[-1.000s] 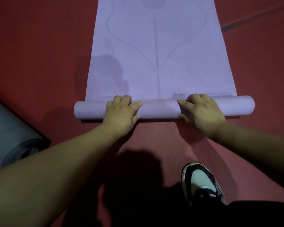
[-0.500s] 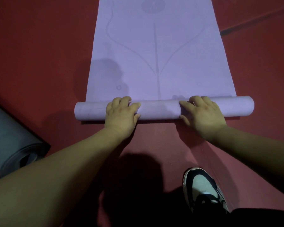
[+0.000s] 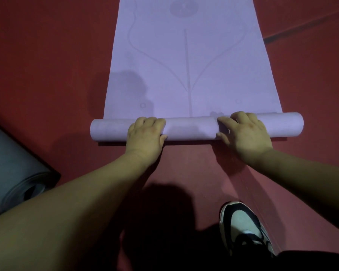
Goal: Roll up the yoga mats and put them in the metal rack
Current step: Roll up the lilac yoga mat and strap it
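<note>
Hardly anything has moved since a second ago: left hand (image 3: 145,133) and right hand (image 3: 245,133) still curl over the rolled end of the purple yoga mat (image 3: 190,129), lying ahead of the shoe (image 3: 243,225); soft, light foam, likely best gripped evenly either side of centre

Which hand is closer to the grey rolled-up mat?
Left. The left hand grips the purple roll nearer the grey mat; the right hand grips it farther right.

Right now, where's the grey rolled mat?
Head view, lower-left edge: the grey rolled mat lies on the red floor, left of the person's left forearm and apart from the purple mat at centre.
</note>
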A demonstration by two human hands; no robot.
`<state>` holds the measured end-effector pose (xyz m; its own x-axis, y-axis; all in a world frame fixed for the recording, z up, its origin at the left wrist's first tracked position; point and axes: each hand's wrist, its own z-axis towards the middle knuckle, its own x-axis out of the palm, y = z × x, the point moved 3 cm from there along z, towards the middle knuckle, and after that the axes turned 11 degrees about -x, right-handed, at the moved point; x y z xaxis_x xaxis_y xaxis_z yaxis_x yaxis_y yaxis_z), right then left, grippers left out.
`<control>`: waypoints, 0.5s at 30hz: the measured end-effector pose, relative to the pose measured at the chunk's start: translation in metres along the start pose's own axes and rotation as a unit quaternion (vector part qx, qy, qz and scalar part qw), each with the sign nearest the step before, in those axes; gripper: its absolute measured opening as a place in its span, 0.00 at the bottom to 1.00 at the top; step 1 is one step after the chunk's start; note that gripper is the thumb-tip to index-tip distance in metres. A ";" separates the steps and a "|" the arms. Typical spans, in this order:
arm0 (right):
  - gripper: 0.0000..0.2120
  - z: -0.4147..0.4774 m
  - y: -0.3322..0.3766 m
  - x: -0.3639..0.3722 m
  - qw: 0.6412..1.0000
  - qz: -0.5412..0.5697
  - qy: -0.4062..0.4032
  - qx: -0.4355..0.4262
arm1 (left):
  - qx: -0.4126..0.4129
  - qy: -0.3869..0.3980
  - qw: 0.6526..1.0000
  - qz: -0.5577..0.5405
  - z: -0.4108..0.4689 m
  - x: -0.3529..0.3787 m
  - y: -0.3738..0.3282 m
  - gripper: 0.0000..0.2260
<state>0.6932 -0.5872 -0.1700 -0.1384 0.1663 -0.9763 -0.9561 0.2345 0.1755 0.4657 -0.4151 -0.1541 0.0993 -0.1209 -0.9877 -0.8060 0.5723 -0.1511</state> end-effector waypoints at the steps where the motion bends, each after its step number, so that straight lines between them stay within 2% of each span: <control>1: 0.20 0.001 -0.001 0.000 1.000 0.000 0.000 -0.001 | 0.000 -0.001 1.000 0.001 0.001 0.000 0.000 0.16; 7: 0.17 0.003 0.001 -0.001 1.000 -0.011 -0.014 -0.011 | -0.013 -0.016 1.000 0.004 -0.004 0.009 0.004 0.21; 15: 0.21 0.006 -0.001 0.000 1.000 -0.001 0.003 -0.006 | 0.001 0.004 1.000 0.014 0.001 0.008 0.006 0.26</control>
<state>0.6961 -0.5821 -0.1693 -0.1378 0.1599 -0.9775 -0.9593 0.2242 0.1720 0.4623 -0.4115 -0.1626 0.0714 -0.1120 -0.9911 -0.8070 0.5775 -0.1234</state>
